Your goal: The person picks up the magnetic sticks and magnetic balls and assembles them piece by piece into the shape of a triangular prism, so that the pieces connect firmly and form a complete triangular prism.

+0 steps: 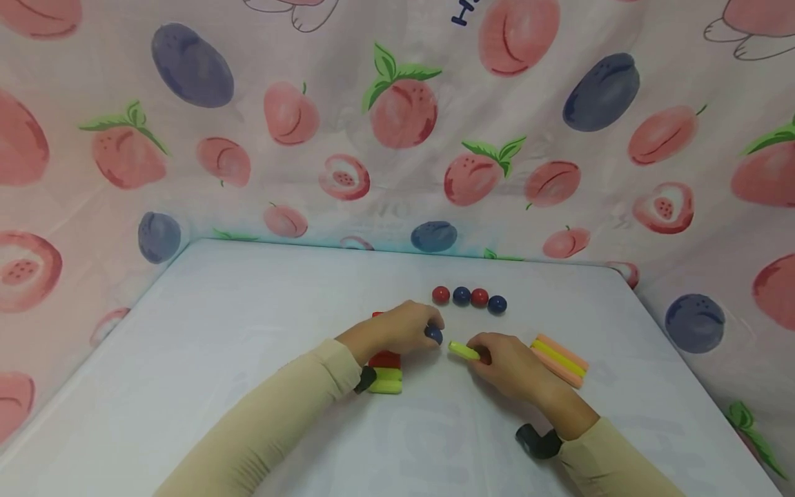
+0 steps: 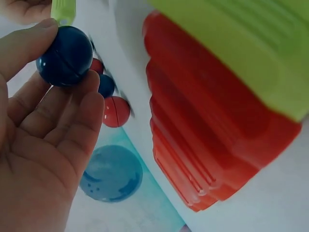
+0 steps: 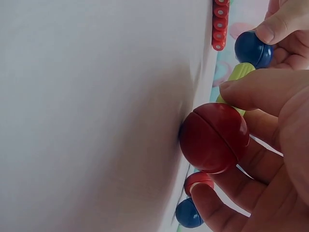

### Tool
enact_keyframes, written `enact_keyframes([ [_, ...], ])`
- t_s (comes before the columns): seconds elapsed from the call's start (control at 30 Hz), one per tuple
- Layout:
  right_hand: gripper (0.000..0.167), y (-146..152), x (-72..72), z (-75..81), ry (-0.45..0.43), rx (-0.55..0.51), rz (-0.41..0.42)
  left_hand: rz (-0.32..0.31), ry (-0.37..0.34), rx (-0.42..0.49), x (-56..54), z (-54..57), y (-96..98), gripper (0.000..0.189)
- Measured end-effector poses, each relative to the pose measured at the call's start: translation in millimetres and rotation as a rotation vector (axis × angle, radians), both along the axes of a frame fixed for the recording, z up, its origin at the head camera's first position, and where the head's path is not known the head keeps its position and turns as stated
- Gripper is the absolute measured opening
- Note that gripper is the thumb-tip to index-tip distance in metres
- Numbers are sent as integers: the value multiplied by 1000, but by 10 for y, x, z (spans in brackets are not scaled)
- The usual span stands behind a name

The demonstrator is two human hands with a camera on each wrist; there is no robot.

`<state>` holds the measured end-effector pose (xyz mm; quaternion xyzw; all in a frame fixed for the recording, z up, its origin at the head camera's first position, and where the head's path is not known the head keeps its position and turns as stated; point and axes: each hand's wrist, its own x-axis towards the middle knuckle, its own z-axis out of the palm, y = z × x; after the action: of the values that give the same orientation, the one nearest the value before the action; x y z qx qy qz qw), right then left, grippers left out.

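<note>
Well, the blue ball (image 1: 433,335) sits at the fingertips of the left hand (image 1: 406,328), pinched between the thumb and the fingers, while the right hand (image 1: 506,362) pinches a yellow-green rod (image 1: 463,351) whose far end points at that ball. The rod's tip and the ball lie just beside each other, between the two hands, though I cannot tell for certain whether they touch. In the right wrist view a red ball (image 3: 212,137) shows at the rod's near end, close under the right thumb and against the fingers (from the head it is hidden by the hand, and whether it is joined to the rod I cannot say). Farther back on the white counter (image 1: 298,290), beyond both hands, four loose balls stand in a short row: from left to right a red one (image 1: 441,295), a blue one (image 1: 462,296), another red one (image 1: 479,297) and another blue one (image 1: 497,304). Partly covered by the left forearm, red rods (image 1: 385,359) lie side by side, with green rods (image 1: 386,386) next to them on the near side. Just beside the right hand, on its outer side, a yellow rod (image 1: 559,358) lies slantwise between two orange rods (image 1: 563,351). Behind the counter hangs a cloth (image 1: 348,103) printed with pink and blue fruit.
</note>
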<state>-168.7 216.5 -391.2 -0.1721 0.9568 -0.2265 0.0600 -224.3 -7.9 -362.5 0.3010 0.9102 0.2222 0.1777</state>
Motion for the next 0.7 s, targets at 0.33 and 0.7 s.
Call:
enact_keyframes([
  [0.33,25,-18,11,30,-8,-9,13,-5,-13,11,15,-74,70,34],
  [0.7,24,-19,43,43,-11,-5,23,10,-22,10,27,-108,132,35],
])
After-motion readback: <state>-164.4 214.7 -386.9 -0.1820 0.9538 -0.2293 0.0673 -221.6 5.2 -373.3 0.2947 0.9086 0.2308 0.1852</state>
